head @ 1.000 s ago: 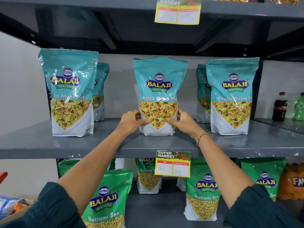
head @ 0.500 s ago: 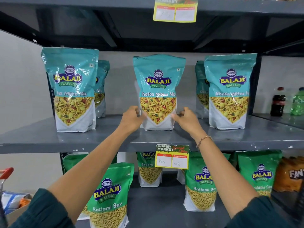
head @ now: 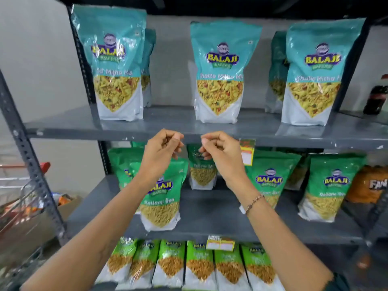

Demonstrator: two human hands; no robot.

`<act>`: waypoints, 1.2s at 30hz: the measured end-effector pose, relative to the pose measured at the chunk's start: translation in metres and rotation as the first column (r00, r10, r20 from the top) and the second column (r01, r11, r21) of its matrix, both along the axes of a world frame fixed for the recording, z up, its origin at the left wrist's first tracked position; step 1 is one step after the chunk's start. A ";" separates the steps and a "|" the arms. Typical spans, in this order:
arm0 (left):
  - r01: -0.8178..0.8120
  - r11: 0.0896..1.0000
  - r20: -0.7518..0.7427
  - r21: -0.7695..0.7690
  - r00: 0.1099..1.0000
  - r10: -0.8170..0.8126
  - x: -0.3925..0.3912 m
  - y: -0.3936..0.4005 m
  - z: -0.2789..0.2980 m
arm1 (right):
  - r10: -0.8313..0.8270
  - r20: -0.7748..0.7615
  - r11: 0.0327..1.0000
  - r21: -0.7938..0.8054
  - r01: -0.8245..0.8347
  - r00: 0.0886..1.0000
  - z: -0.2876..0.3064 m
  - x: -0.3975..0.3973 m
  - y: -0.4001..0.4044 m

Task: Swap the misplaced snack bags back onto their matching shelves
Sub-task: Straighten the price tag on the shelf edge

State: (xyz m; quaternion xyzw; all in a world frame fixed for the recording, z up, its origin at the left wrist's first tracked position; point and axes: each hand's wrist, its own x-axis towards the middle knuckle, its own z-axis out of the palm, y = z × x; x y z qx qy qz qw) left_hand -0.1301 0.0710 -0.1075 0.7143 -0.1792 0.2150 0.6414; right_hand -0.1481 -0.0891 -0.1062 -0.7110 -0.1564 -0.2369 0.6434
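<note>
Teal Khatta Mitha Mix bags stand upright on the upper grey shelf [head: 189, 129]; the middle teal bag [head: 220, 72] stands alone, just above my hands. My left hand [head: 161, 152] and my right hand [head: 222, 152] hover in front of the shelf's front edge, fingers curled in, holding nothing and touching no bag. Green Ratlami Sev bags fill the shelf below: one [head: 161, 196] is partly behind my left forearm, a smaller one [head: 202, 173] shows between my hands, others [head: 270, 181] stand to the right.
A row of light-green snack bags [head: 199, 265] lines the lowest shelf. A price tag [head: 247, 152] hangs beside my right hand. An orange bag [head: 373, 183] and a dark bottle [head: 375, 95] are at the far right. A shopping cart [head: 19, 202] is at the left.
Both hands let go of the middle teal bag and dropped below the shelf edge with fingers curled. The camera tilted downward, revealing the lowest shelf.
</note>
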 end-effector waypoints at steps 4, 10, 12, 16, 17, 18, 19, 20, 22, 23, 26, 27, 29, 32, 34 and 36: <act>-0.145 0.987 -0.150 0.074 0.976 0.155 0.002 0.032 -0.063 | 0.114 -0.224 0.991 -0.045 -0.127 0.968 -0.072 -0.007 0.021; -0.396 0.918 -0.528 0.032 0.773 0.352 0.024 0.098 -0.164 | 0.043 -0.548 0.978 -0.146 -0.147 0.835 -0.169 0.011 0.033; -0.417 0.905 -0.597 0.088 0.705 0.383 0.029 0.112 -0.188 | 0.007 -0.604 0.975 -0.175 -0.140 0.797 -0.193 0.021 0.034; -0.344 0.938 -0.667 0.048 0.688 0.286 0.033 0.113 -0.205 | -0.116 -0.650 0.959 -0.269 -0.084 0.751 -0.225 0.048 0.036; -0.290 0.956 -0.690 0.040 0.684 0.237 0.036 0.111 -0.207 | -0.121 -0.661 0.953 -0.287 -0.100 0.740 -0.229 0.053 0.037; -0.231 0.971 -0.705 0.063 0.678 0.208 0.036 0.109 -0.209 | -0.123 -0.667 0.942 -0.311 -0.124 0.735 -0.231 0.057 0.039; -0.181 0.978 -0.718 0.102 0.668 0.199 0.037 0.106 -0.210 | -0.119 -0.668 0.932 -0.331 -0.149 0.735 -0.233 0.061 0.041; -0.132 0.984 -0.726 0.119 0.664 0.177 0.039 0.105 -0.214 | -0.106 -0.671 0.921 -0.344 -0.182 0.734 -0.236 0.067 0.043; -0.018 0.958 -0.715 0.287 0.662 0.226 0.044 0.106 -0.223 | -0.058 -0.666 0.897 -0.362 -0.254 0.744 -0.239 0.076 0.046; 0.000 0.927 -0.682 0.374 0.678 0.275 0.045 0.106 -0.224 | -0.027 -0.654 0.888 -0.363 -0.281 0.756 -0.240 0.080 0.047; -0.022 0.896 -0.619 0.444 0.715 0.324 0.052 0.105 -0.230 | 0.086 -0.621 0.921 -0.248 -0.300 0.779 -0.246 0.092 0.050; -0.032 0.894 -0.620 0.447 0.709 0.336 0.053 0.102 -0.228 | 0.119 -0.615 0.935 -0.195 -0.297 0.780 -0.245 0.093 0.051; -0.084 0.898 -0.620 0.432 0.695 0.364 0.056 0.098 -0.229 | 0.122 -0.598 0.956 -0.144 -0.256 0.792 -0.246 0.095 0.050; -0.152 0.907 -0.600 0.393 0.705 0.378 0.060 0.087 -0.234 | 0.102 -0.555 0.973 -0.115 -0.198 0.826 -0.251 0.098 0.036; -0.136 0.913 -0.590 0.385 0.724 0.357 0.065 0.070 -0.233 | 0.090 -0.544 0.982 -0.090 -0.165 0.834 -0.252 0.101 0.017; -0.097 0.918 -0.575 0.384 0.753 0.320 0.075 0.047 -0.233 | 0.061 -0.546 0.990 -0.072 -0.120 0.836 -0.251 0.104 -0.007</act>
